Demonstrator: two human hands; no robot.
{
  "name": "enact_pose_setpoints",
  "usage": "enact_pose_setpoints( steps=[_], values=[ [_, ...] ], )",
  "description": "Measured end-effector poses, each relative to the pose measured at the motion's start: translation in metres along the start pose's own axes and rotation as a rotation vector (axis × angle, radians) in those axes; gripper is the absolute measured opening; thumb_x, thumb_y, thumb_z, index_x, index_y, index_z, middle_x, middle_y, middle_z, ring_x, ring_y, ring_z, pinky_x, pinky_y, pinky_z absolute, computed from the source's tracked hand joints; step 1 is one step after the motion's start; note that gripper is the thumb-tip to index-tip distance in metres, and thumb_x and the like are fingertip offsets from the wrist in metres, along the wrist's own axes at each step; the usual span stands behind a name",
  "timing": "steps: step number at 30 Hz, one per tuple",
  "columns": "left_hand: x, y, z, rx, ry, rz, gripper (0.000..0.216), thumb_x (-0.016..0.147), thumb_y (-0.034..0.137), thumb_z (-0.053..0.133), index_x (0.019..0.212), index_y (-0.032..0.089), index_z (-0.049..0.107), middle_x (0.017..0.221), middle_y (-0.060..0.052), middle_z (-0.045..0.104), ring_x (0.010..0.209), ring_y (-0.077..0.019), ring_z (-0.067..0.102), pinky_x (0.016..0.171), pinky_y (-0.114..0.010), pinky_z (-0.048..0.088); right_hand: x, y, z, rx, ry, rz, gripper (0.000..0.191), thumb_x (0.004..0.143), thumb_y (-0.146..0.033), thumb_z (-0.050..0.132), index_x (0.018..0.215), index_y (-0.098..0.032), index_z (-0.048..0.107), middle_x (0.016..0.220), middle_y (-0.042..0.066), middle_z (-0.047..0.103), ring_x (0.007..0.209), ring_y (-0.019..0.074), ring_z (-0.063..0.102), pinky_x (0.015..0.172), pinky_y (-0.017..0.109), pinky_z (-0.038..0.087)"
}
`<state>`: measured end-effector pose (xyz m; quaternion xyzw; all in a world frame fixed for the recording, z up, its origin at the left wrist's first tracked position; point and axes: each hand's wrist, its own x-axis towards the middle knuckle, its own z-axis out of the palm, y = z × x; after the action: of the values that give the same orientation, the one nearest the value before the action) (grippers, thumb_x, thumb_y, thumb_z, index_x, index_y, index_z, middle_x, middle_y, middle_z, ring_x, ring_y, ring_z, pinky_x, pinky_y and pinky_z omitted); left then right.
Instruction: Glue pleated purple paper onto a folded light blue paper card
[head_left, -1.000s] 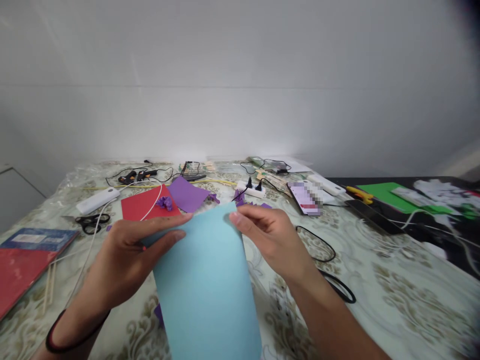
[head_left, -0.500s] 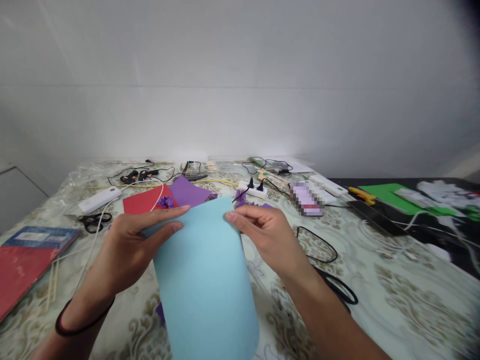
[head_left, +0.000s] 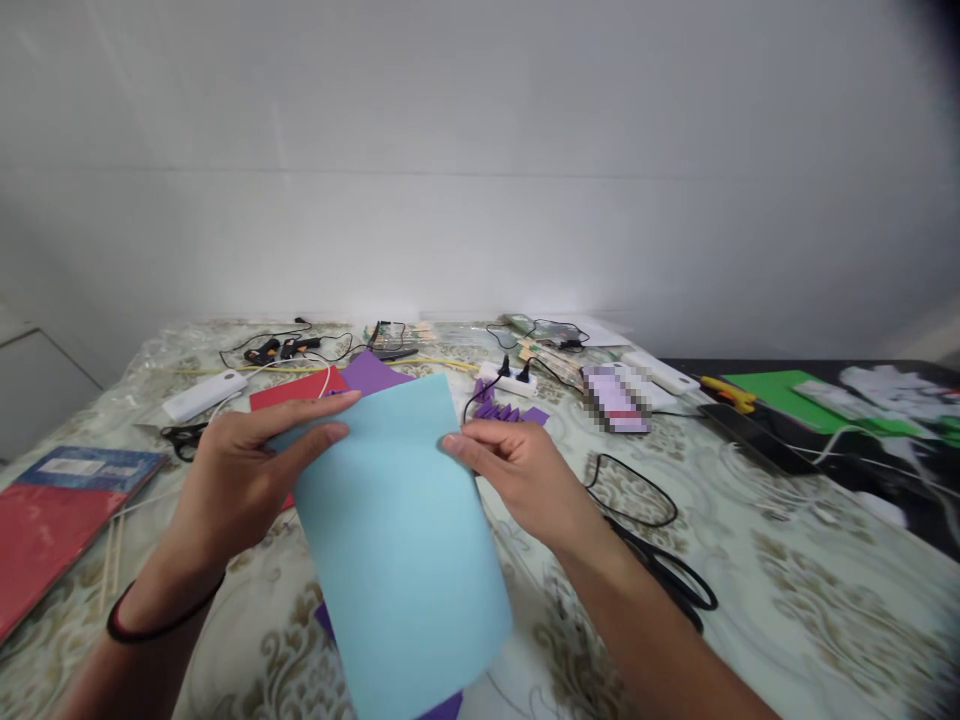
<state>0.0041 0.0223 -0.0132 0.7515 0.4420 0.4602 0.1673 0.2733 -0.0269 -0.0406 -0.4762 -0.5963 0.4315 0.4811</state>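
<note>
A light blue sheet of paper (head_left: pixel 405 540) is held up between my two hands, its far edge raised off the table and tilted. My left hand (head_left: pixel 251 470) pinches the upper left part of the sheet between thumb and fingers. At the upper right edge, my right hand (head_left: pixel 517 465) grips the paper with thumb and bent forefinger. Behind the sheet lie a red paper (head_left: pixel 292 388) and a purple paper (head_left: pixel 367 372), both partly hidden. Folded purple paper pieces (head_left: pixel 499 408) rest just beyond my right hand.
Scissors (head_left: pixel 184 440) and a red-and-blue packet (head_left: pixel 75 510) lie at left. Two glue guns (head_left: pixel 281 349) and a power strip (head_left: pixel 514 379) sit at the back. To the right are a blurred-out phone (head_left: pixel 615 398), a black cable (head_left: pixel 660 570) and green paper (head_left: pixel 795 395).
Both hands have shifted slightly left with the blue sheet, and its far edge has risen. More of the folded purple pieces now shows beside my right hand.
</note>
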Motion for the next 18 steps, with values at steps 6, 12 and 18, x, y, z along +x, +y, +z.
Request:
enact_pose_setpoints(
  steps=[6, 12, 18],
  values=[
    [0.003, 0.000, -0.002, -0.063, 0.020, 0.031, 0.021, 0.088, 0.037, 0.082, 0.109, 0.041, 0.085, 0.111, 0.006, 0.084, 0.101, -0.0217, 0.081, 0.080, -0.024, 0.065, 0.001, 0.005, 0.000, -0.038, -0.039, -0.013, 0.047, 0.097, -0.058, 0.064, 0.070, -0.019, 0.059, 0.068, -0.004, 0.041, 0.065, 0.0130, 0.033, 0.059, 0.029, 0.027],
    [0.005, 0.002, -0.003, -0.049, 0.095, 0.048, 0.023, 0.088, 0.031, 0.083, 0.108, 0.041, 0.085, 0.110, 0.007, 0.084, 0.107, -0.0209, 0.080, 0.092, -0.026, 0.064, 0.002, 0.011, -0.005, -0.053, -0.143, 0.037, 0.052, 0.098, -0.062, 0.062, 0.068, -0.020, 0.055, 0.069, -0.004, 0.040, 0.065, 0.0135, 0.034, 0.061, 0.030, 0.028],
    [0.008, 0.000, -0.008, -0.035, 0.146, 0.036, 0.022, 0.087, 0.032, 0.084, 0.108, 0.036, 0.086, 0.110, 0.004, 0.085, 0.108, -0.0241, 0.080, 0.095, -0.031, 0.064, 0.003, 0.011, -0.008, -0.145, -0.234, 0.069, 0.058, 0.094, -0.066, 0.065, 0.063, -0.022, 0.043, 0.067, -0.006, 0.030, 0.061, 0.0117, 0.027, 0.057, 0.030, 0.022]
  ],
)
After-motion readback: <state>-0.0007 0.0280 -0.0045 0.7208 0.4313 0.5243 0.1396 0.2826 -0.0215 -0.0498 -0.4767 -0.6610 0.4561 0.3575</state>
